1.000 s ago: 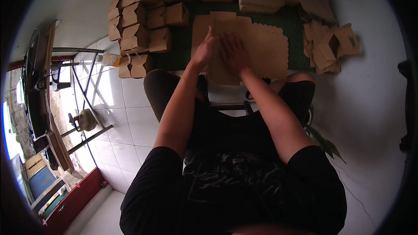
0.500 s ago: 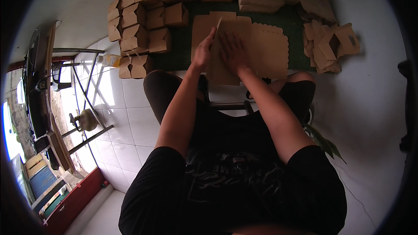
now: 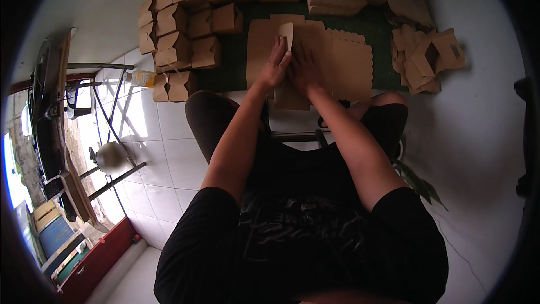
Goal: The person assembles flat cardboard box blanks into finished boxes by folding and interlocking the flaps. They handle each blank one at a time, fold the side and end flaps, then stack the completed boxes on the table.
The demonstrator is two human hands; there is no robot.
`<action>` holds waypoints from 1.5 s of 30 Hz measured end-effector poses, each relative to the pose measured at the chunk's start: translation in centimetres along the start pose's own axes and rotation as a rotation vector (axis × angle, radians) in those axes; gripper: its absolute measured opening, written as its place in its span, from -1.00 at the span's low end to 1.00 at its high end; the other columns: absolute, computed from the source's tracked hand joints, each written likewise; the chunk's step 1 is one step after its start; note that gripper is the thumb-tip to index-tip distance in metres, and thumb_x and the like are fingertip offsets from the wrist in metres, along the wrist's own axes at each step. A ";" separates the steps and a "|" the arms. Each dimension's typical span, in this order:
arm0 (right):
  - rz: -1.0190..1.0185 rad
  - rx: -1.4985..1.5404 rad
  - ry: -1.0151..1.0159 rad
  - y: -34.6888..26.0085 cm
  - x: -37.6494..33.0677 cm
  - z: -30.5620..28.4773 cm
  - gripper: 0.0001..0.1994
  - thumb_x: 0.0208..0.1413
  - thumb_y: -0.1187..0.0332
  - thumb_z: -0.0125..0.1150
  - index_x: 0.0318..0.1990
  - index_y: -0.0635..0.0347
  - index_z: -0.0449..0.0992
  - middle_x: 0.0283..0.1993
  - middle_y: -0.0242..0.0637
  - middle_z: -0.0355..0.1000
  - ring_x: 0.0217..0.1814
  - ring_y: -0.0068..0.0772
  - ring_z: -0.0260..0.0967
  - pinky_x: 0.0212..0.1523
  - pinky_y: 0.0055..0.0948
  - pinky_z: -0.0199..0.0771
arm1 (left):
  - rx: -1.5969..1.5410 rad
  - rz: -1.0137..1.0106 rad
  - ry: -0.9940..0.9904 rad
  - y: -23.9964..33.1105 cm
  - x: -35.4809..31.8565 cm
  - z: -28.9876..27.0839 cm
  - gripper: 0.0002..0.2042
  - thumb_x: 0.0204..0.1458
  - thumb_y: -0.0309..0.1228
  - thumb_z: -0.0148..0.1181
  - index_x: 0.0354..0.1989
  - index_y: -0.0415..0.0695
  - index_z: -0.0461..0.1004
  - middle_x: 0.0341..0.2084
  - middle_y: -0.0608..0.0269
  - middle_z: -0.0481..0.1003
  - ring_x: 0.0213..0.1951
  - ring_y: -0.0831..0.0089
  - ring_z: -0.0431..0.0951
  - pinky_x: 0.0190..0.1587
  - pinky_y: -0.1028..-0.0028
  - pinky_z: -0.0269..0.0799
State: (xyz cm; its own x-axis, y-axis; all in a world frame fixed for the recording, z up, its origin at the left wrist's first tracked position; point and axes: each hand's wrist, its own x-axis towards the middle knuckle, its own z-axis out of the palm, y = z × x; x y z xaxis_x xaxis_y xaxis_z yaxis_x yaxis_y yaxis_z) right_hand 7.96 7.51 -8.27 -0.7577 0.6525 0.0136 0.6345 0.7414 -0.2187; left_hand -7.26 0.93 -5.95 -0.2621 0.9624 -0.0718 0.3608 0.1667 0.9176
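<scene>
Lifting cardboard flap (image 3: 287, 32), left fingers (image 3: 279, 56) pinched on it (right hand (image 3: 304, 67) flat beside).

Daylight enters from the left, w/ strong glare on the white floor tiles (image 3: 169, 135) and blown-out highlights nr the metal stand (image 3: 107, 101). Person's torso and lap sit in deep shadow. Fisheye bends edges; black vignette rings the pic. Centre fairly sharp, rim soft; cardboard boxes (image 3: 185, 34) evenly lit.

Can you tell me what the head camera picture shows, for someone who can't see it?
A seated person's left hand lifts a flap of a flat cardboard sheet while the right hand presses it down, with folded boxes stacked at left.
</scene>
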 end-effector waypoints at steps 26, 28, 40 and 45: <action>0.052 0.139 0.244 2.3 -1.4 -3.0 -0.49 0.52 0.27 0.12 0.52 0.28 0.43 0.63 0.08 0.32 0.71 0.28 0.19 0.70 0.27 0.10 | 0.824 0.119 0.253 -1.0 -0.2 5.0 -0.18 0.41 -0.14 0.04 0.72 -0.37 -0.01 0.72 -0.24 0.01 0.73 -0.15 -0.03 0.70 -0.20 -0.11; 0.042 0.230 0.321 1.2 0.3 -2.7 -0.51 0.53 0.30 0.08 0.49 0.37 0.42 0.60 0.12 0.34 0.70 0.27 0.20 0.70 0.20 0.13 | 0.804 0.128 0.262 -1.4 0.0 4.9 -0.18 0.42 -0.12 0.03 0.72 -0.36 -0.02 0.72 -0.27 0.00 0.73 -0.18 -0.05 0.70 -0.22 -0.11; -0.103 0.414 0.164 1.2 6.3 0.8 -0.47 0.54 0.29 0.03 0.57 0.28 0.37 0.66 0.05 0.31 0.76 0.14 0.14 0.72 0.11 0.12 | 0.665 0.186 0.214 -0.5 -0.7 3.4 -0.25 0.42 -0.17 -0.06 0.70 -0.33 0.06 0.67 -0.33 0.10 0.71 -0.16 0.05 0.71 -0.18 -0.14; -0.096 0.300 0.094 1.2 6.0 0.3 -0.43 0.53 0.29 0.04 0.61 0.25 0.31 0.73 -0.03 0.22 0.79 0.10 0.08 0.73 0.09 0.10 | 0.674 0.171 0.220 0.1 -2.9 3.5 -0.30 0.40 -0.24 -0.06 0.62 -0.46 0.16 0.59 -0.45 0.21 0.63 -0.24 0.21 0.71 -0.09 -0.05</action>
State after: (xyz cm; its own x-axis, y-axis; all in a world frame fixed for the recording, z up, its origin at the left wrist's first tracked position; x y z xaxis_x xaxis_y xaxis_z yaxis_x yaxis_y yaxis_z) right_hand 4.10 12.27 -8.75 -0.7855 0.6039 0.1352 0.4769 0.7300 -0.4895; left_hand -3.37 -1.15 -7.05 -0.3007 0.9333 0.1965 0.8672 0.1818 0.4636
